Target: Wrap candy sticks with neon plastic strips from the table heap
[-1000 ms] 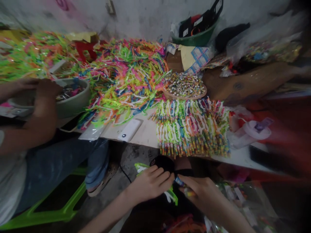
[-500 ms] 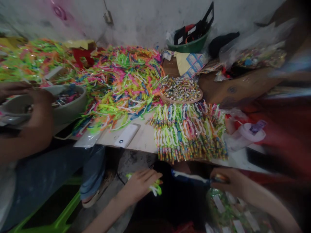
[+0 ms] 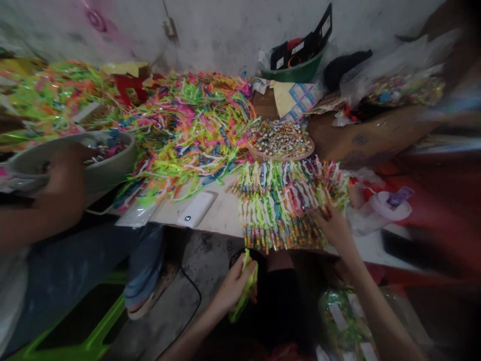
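— Both hands are apart. What are they doing?

— My left hand, low in the middle of the frame, is curled around some yellow-green strips. My right hand is at the rows of bright sticks and strips, right of the middle. I can't tell if its fingers are pinching anything.

— What just changed?

— Half a second ago my right hand was at the lower right with a blue strip. Now it has reached up to the counter. I think that means one more piece has got to the rows, but my fingers hide that spot. My left hand has tipped its strips more on end.

— What do things look like?

— The strips look thin, floppy and shiny, like plastic. In the rows they lie side by side, with hard little sticks pointing at me. Just behind, a round tray is heaped with small bits. At the upper left, a tangled pile looks pink, orange and green.
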Action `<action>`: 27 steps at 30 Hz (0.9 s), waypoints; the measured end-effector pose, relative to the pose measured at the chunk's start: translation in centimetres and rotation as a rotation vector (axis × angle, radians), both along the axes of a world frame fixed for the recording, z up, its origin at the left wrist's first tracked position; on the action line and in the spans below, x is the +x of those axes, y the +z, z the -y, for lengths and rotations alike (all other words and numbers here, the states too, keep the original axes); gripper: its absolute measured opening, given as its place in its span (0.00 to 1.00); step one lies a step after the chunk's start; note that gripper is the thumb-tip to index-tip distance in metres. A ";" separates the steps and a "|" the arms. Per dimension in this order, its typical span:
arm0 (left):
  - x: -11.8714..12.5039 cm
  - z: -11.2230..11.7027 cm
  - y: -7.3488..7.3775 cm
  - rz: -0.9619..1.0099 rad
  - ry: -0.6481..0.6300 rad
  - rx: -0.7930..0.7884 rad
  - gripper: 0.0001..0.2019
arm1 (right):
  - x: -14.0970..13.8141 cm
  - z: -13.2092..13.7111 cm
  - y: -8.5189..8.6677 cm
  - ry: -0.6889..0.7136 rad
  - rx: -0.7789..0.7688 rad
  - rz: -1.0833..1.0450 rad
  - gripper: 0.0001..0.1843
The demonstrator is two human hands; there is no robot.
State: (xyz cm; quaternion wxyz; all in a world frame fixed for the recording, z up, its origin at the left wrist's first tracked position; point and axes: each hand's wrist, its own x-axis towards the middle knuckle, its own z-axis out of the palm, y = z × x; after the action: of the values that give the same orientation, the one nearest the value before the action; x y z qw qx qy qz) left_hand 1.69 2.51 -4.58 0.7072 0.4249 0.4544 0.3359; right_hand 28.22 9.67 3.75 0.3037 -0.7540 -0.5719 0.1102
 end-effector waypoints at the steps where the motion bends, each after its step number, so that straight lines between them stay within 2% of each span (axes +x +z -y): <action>1: -0.1 -0.1 0.1 -0.005 -0.007 0.006 0.20 | -0.4 0.6 0.0 0.074 -0.024 -0.081 0.20; 4: -0.3 -0.4 0.9 -0.005 -0.040 0.065 0.19 | -2.1 2.9 0.0 0.299 -0.166 -0.400 0.21; 6: -0.3 -0.4 1.9 -0.022 -0.060 0.147 0.17 | -3.4 4.5 0.1 0.399 -0.290 -0.583 0.23; 8: -0.4 -0.2 3.3 -0.076 -0.086 0.246 0.15 | -4.5 5.9 0.3 0.473 -0.359 -0.639 0.23; 12: -1.0 0.1 5.9 -0.311 -0.170 0.551 0.12 | -5.8 7.7 0.7 0.551 -0.271 -0.456 0.19; 16: -1.9 0.2 7.4 -0.600 -0.264 1.095 0.13 | -6.5 8.9 0.9 0.673 -0.196 -0.264 0.13; 19: -2.4 0.3 8.0 -0.826 -0.267 1.452 0.15 | -7.1 9.8 0.8 0.713 0.021 -0.026 0.11; 22: -2.6 0.4 8.3 -0.933 -0.241 1.592 0.15 | -7.5 10.6 0.7 0.690 0.190 0.242 0.11; 27: -2.5 0.6 8.4 -0.962 -0.244 1.621 0.15 | -7.8 11.1 0.7 0.677 0.259 0.421 0.14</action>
State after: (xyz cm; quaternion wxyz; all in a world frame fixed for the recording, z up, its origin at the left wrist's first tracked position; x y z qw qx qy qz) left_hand -0.84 1.89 3.86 -0.0357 0.9235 0.2780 0.2618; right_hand 20.47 -1.45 4.44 0.2190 -0.4853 -0.8461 -0.0256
